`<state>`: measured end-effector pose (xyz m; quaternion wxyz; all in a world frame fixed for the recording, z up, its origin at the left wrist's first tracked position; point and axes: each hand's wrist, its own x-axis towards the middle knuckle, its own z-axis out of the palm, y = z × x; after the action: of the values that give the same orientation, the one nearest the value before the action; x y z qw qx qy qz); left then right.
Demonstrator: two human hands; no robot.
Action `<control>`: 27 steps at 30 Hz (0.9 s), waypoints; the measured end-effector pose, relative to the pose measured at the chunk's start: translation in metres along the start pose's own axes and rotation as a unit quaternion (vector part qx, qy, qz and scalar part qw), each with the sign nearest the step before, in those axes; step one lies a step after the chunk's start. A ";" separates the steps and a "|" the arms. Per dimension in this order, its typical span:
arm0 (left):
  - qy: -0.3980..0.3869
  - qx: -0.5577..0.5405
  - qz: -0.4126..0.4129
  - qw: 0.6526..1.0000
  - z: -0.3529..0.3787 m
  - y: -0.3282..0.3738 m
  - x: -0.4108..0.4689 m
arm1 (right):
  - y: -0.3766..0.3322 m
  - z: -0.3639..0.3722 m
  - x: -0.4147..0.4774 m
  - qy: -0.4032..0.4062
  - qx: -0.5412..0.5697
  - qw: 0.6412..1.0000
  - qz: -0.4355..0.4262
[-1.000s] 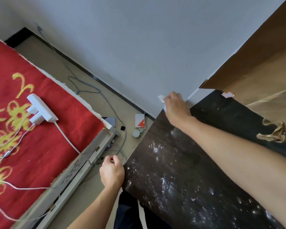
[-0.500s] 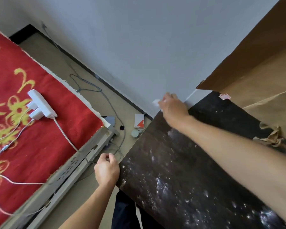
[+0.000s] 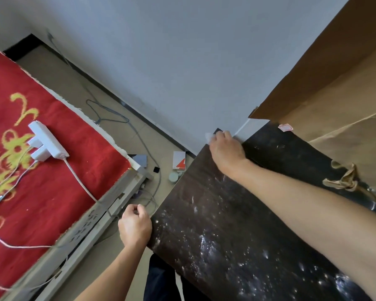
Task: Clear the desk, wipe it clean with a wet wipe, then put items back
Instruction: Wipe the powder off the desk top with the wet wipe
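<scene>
Dark desk (image 3: 226,224), far corner: right hand (image 3: 226,151) keeps its grip clamped on a wet wipe (image 3: 208,136), mostly hidden. Left hand (image 3: 135,227) curls beside the edge; perhaps empty, I cannot tell.

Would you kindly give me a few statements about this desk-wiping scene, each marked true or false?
1. The right hand holds a white wipe at the far corner of the dark desk. True.
2. The white power strip lies on the desk. False: it lies on the red blanket.
3. A brown paper bag stands at the right side of the desk. True.
4. The red-and-white box sits on the desk. False: it is on the floor beside the desk.
5. The left hand lies flat in the middle of the desk. False: it is at the desk's left edge, fingers curled.
</scene>
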<state>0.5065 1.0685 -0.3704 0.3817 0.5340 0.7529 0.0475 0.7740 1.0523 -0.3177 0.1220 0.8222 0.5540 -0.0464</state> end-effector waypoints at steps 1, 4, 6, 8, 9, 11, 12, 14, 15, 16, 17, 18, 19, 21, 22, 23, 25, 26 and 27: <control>0.002 0.001 0.001 1.000 0.000 0.000 0.001 | 0.005 0.005 -0.002 -0.011 -0.016 1.000 0.000; -0.002 0.007 0.003 1.000 0.000 0.000 0.001 | 0.011 0.020 -0.031 -0.036 -0.044 0.998 -0.037; -0.006 0.005 -0.001 1.000 -0.001 0.001 -0.001 | 0.015 0.025 -0.048 -0.033 -0.021 0.998 -0.041; -0.008 0.005 -0.004 1.000 -0.003 0.002 -0.002 | 0.021 0.025 -0.049 -0.009 0.014 1.000 -0.022; -0.010 0.005 -0.006 1.000 -0.003 0.003 -0.002 | 0.023 0.028 -0.046 0.015 0.049 0.999 0.001; -0.012 0.008 -0.014 1.000 -0.003 0.005 -0.002 | 0.021 0.030 -0.043 0.040 0.130 0.989 0.051; -0.011 0.012 -0.018 1.000 -0.003 0.005 -0.002 | 0.015 0.033 -0.050 0.044 0.157 0.985 0.062; -0.011 0.010 -0.020 1.000 -0.004 0.003 -0.001 | -0.002 0.041 -0.080 0.066 0.190 0.980 0.013; -0.011 0.009 -0.019 1.000 -0.004 0.003 -0.001 | -0.010 0.046 -0.102 0.064 0.206 0.976 -0.036; -0.011 0.006 -0.017 1.000 -0.004 0.002 -0.001 | -0.014 0.048 -0.120 0.060 0.216 0.971 -0.082; -0.010 0.004 -0.015 1.000 -0.004 0.002 -0.001 | -0.011 0.047 -0.125 0.051 0.224 0.967 -0.106; -0.009 0.004 -0.013 1.000 -0.003 0.003 -0.001 | -0.005 0.041 -0.117 0.042 0.228 0.967 -0.102; -0.010 0.006 -0.012 1.000 -0.003 0.004 -0.002 | 0.003 0.034 -0.100 0.040 0.226 0.971 -0.065; -0.008 0.009 -0.010 1.000 -0.003 0.004 -0.002 | 0.021 0.027 -0.060 0.049 0.204 0.977 0.045; -0.007 0.011 -0.009 1.000 -0.003 0.004 -0.002 | 0.028 0.026 -0.048 0.038 0.188 0.978 0.079; -0.007 0.014 -0.008 1.000 -0.003 0.004 -0.002 | 0.030 0.027 -0.045 0.029 0.178 0.979 0.093; -0.006 0.017 -0.004 1.000 -0.002 0.003 -0.001 | 0.020 0.036 -0.063 0.048 0.196 0.977 0.070; -0.006 0.018 -0.004 1.000 -0.002 0.003 0.000 | 0.011 0.040 -0.084 0.045 0.234 0.969 0.064; -0.006 0.020 -0.002 1.000 -0.001 0.002 0.000 | -0.001 0.039 -0.106 0.015 0.268 0.961 0.064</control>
<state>0.5070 1.0696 -0.3684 0.3756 0.5402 0.7526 0.0281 0.7348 0.9470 -0.3328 -0.1088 0.8591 0.4692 -0.1729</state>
